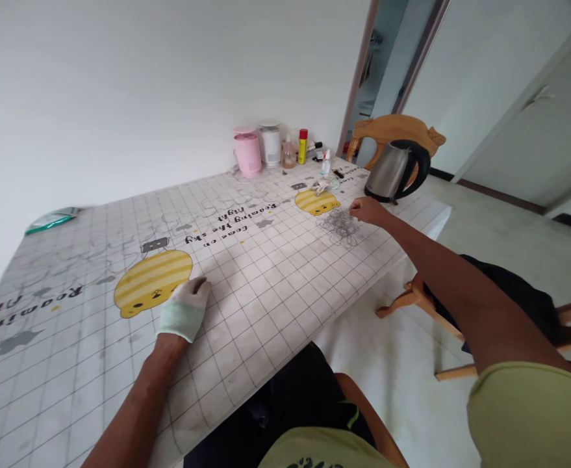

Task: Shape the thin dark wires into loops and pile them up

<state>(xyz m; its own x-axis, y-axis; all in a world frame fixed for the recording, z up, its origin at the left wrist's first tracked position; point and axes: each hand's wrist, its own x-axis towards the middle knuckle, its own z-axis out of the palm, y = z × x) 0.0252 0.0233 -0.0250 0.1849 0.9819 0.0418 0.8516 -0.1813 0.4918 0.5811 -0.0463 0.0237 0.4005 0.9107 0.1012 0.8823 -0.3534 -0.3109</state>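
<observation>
My left hand (186, 307), in a white glove with a pale green cuff, rests on the gridded tablecloth (266, 279) beside a printed yellow striped figure. Its fingers are curled, and anything inside them is hidden. On the right, my bare right hand (367, 211) is closed at the edge of a loose tangle of thin grey wire (340, 225). The fingertips are too small to show clearly what they pinch. Just behind the tangle lies a crumpled whitish glove (322, 186).
A steel kettle (387, 172) stands by the right arm. Along the wall are a pink container (248, 154), a white container (270, 144), a bottle (288, 153) and a yellow can (303, 148). A green-edged packet (54, 220) lies far left. Wooden chairs stand right.
</observation>
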